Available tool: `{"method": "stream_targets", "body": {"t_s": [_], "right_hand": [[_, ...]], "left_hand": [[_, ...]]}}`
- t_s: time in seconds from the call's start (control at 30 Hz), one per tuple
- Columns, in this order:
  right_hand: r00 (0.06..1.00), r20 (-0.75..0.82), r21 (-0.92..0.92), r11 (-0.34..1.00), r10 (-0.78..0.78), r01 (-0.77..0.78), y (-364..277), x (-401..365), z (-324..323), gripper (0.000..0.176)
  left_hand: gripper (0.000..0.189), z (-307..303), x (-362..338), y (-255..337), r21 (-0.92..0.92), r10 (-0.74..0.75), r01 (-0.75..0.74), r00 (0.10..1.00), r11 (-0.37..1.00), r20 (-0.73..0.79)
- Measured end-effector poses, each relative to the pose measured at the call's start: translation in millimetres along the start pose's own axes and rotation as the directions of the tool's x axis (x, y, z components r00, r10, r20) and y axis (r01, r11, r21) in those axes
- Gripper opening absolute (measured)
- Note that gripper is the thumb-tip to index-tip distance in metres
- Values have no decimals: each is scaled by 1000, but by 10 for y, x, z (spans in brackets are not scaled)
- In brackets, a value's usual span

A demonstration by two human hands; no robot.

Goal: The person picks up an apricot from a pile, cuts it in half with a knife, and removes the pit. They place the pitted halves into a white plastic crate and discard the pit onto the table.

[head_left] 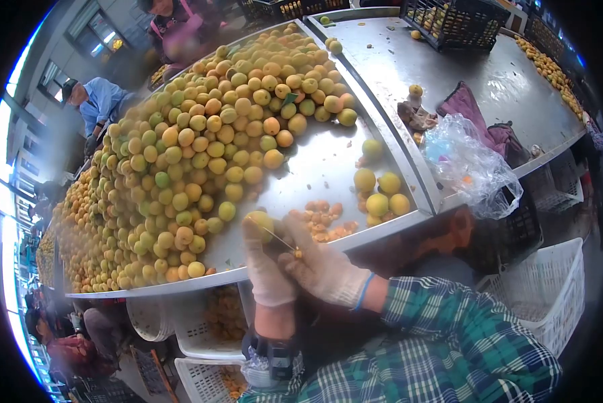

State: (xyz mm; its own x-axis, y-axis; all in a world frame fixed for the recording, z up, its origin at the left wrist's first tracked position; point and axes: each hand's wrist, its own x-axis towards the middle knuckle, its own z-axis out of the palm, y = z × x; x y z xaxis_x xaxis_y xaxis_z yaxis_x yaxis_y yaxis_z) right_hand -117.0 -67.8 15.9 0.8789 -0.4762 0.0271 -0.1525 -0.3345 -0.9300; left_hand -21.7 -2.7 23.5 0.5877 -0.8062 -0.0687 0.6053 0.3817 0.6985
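My left hand (269, 272), in a pale glove, is closed around a yellow-green apricot (261, 224) just over the table's near edge. Beside it, my gloved right hand (325, 270) is closed on a thin, wire-like tool (280, 240), which runs across to the fruit. A small yellow-orange bit shows at the right fingers. Right past my hands lie several orange apricot halves (320, 218) on the metal table (321, 161). A few whole apricots (376, 205) sit in the corner to their right, and a big heap of apricots (200, 148) covers the left side.
A raised metal divider (387, 121) borders the table at right. Beyond it are a clear plastic bag (472, 168), a purple cloth (472, 114) and a black crate (452, 23). White crates (550, 295) stand low on both sides. A person in blue (103, 101) works across the heap.
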Motion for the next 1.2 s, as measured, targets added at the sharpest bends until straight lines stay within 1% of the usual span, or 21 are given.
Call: {"method": "stream_targets", "body": {"t_s": [0.03,0.07,0.13,0.2,0.23,0.27,0.33,0.4,0.47,0.5,0.63,0.73,0.8,0.83,0.93,0.97,1.0,1.07,1.13,1.17,1.2], "right_hand": [[995,-27,22,995,-95,96,122,22,63,63],[995,-22,23,995,-100,101,80,-13,45,63],[997,-25,64,995,-73,74,-37,-61,-59,59],[997,-9,57,996,-74,74,-70,-87,-87,63],[1000,7,-28,999,-28,28,-58,-118,-59,65],[1000,19,-112,994,19,-17,-45,-153,-28,67],[999,-15,-54,997,-51,50,-14,-240,36,69],[992,-55,2,993,-114,114,-119,-331,23,71],[997,39,-89,994,63,-59,-294,-436,-17,71],[994,38,-127,987,104,-98,-420,-480,-66,71],[995,-4,-54,993,105,-105,-594,-698,-180,66],[998,-2,-102,993,61,-60,-664,-833,-278,70],[999,-29,-108,994,24,-27,-696,-924,-270,69],[999,-42,-112,994,-2,-3,-715,-964,-265,69],[999,-44,-201,979,21,-29,-823,-1105,-275,69],[998,-51,-225,973,32,-43,-823,-1131,-254,69],[998,-53,-227,973,25,-37,-818,-1155,-241,69],[999,-28,-277,960,27,-34,-809,-1198,-258,68],[999,-51,-279,960,17,-31,-807,-1225,-278,67],[997,-72,-280,960,6,-26,-810,-1241,-289,66],[997,-79,-283,959,-9,-14,-810,-1250,-301,66]], "left_hand": [[56,153,-21,-6,56,21,-14,991,998,-133],[58,240,-59,9,115,51,-21,963,993,-264],[64,145,-66,-17,130,40,-10,973,991,-226],[64,103,-83,-18,138,-9,35,983,990,-181],[63,116,-100,5,211,20,25,978,977,-210],[63,162,-134,15,210,26,17,978,978,-205],[65,250,-227,44,265,71,-7,969,964,-235],[66,282,-337,78,244,72,-16,972,970,-223],[69,366,-464,93,199,48,-9,980,980,-194],[69,531,-546,146,213,71,-37,985,976,-156],[72,695,-723,220,203,4,7,998,979,-56],[70,722,-807,186,246,-26,43,997,968,-75],[66,793,-891,199,437,204,-174,979,883,-23],[64,850,-940,196,449,258,-218,966,867,-29],[71,849,-1029,189,362,211,-193,977,912,-11],[72,841,-1008,194,367,221,-168,969,915,-107],[72,835,-1046,204,367,227,-175,969,914,-102],[75,844,-1079,198,319,144,-117,987,941,-65],[68,749,-1091,159,272,132,-109,989,956,-65],[64,564,-1047,102,523,186,-153,982,838,-11],[60,568,-1045,143,730,232,-205,970,651,66]]}}
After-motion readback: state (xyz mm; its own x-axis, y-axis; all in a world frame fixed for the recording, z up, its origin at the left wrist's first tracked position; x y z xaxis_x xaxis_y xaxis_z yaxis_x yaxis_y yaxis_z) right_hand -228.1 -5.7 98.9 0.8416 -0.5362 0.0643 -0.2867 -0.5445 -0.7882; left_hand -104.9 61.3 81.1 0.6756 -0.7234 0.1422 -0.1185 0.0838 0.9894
